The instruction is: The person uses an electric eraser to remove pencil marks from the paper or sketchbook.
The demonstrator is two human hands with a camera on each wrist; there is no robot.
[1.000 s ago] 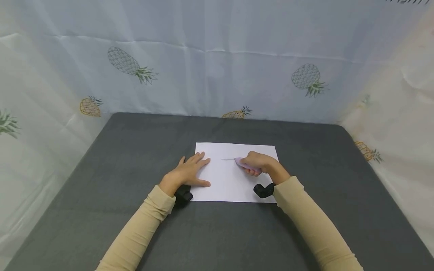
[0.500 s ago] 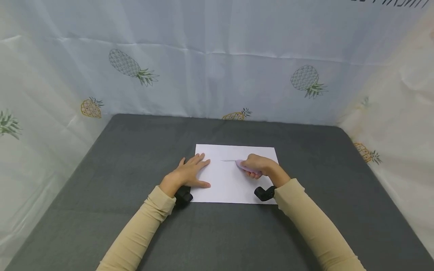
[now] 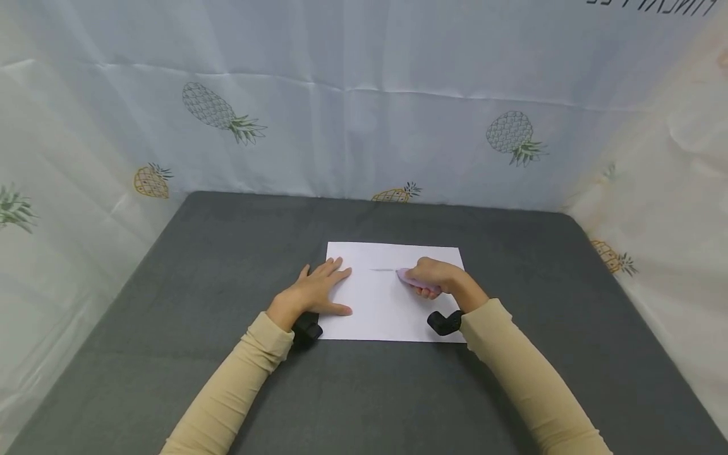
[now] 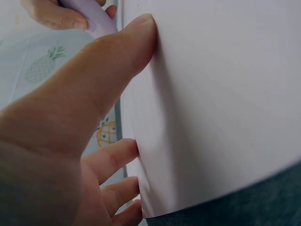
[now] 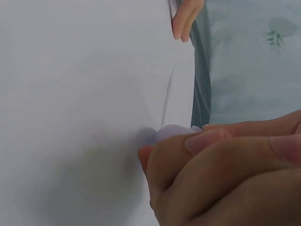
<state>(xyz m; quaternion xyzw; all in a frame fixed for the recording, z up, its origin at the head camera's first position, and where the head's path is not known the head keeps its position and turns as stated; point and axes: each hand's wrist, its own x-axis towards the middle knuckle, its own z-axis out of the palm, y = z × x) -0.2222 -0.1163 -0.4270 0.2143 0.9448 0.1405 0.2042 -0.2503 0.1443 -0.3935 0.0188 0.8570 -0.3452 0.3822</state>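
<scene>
My right hand (image 3: 440,275) has its grip curled round a smooth, pale purple handheld tool (image 3: 405,275), its tip pointing left, at the right end of a thin grey line (image 3: 382,270) on a rectangular white paper sheet (image 3: 375,309). My left hand (image 3: 315,291) rests, fingers spread, on the sheet's left side. Beyond the dark grey surface (image 3: 364,385), a pineapple-printed pale cloth (image 3: 341,139) hangs on the far side.

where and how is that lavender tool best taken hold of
The lavender tool is probably best gripped around its elongated body, behind the tapered tip, coming from the right and near side, where the right hand holds it. The body slants back that way; its tip points left, towards the line on the paper.
</scene>
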